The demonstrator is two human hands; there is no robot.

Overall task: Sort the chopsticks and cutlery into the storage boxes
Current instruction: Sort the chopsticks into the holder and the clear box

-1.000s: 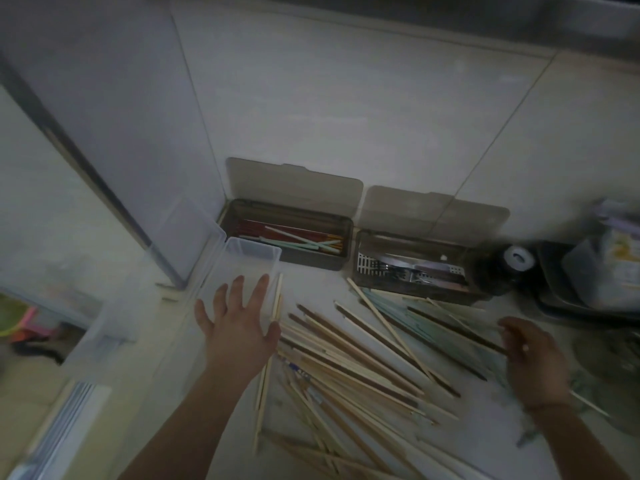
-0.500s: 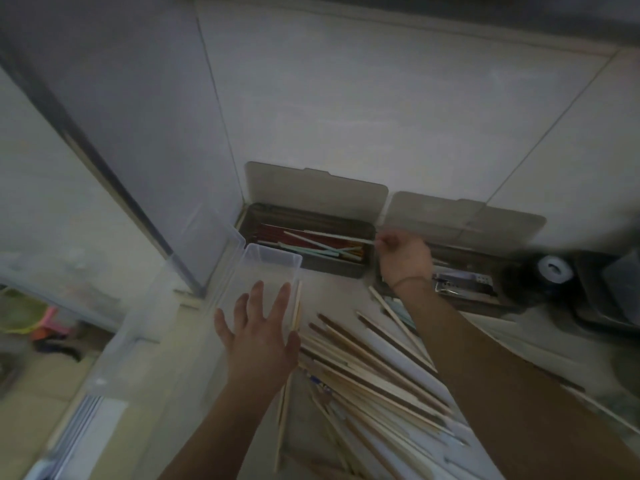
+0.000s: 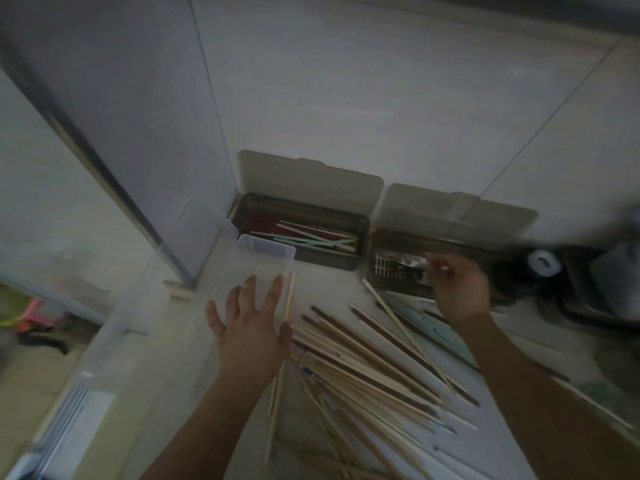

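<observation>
- left hand point(image 3: 250, 336): fingers spread, palm down over the near end of the clear box point(image 3: 258, 265) at the table's left edge.
- right hand point(image 3: 459, 289): fingers curled over the cutlery box point(image 3: 398, 268) at the table's back edge; cannot tell whether it holds anything.
- chopstick box point(image 3: 301, 230): lid open, in the back corner, holding red and green chopsticks.
- loose chopsticks point(image 3: 363, 362): piled on the table between both arms.
</observation>
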